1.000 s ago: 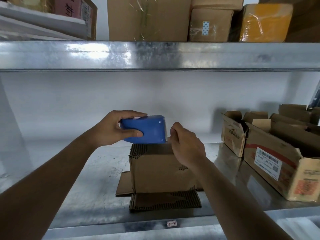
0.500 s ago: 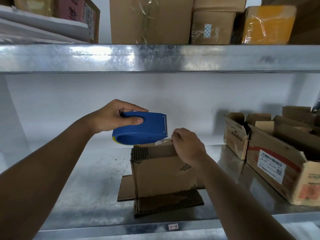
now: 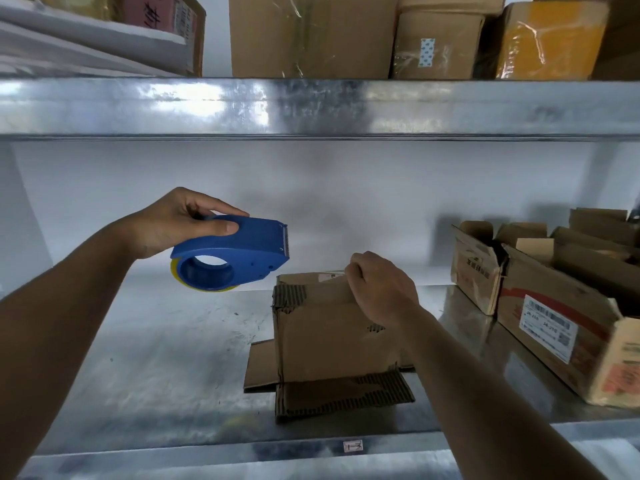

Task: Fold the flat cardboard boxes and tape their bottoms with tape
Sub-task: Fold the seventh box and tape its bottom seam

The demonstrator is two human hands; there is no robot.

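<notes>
Left hand [image 3: 173,223] grips blue plastic tape dispenser [image 3: 235,258], lifted clear; right hand [image 3: 377,289] fingers curled, pressing small brown cardboard box [image 3: 325,337] bottom; taping apparently near done, top flaps open.

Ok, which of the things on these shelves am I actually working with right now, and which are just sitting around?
In the job:
- blue tape dispenser, held in the left hand
- cardboard box standing on the shelf, right hand at its top edge

Lying about:
- open cartons at the right of the same shelf
- wrapped parcels on the shelf above
</notes>
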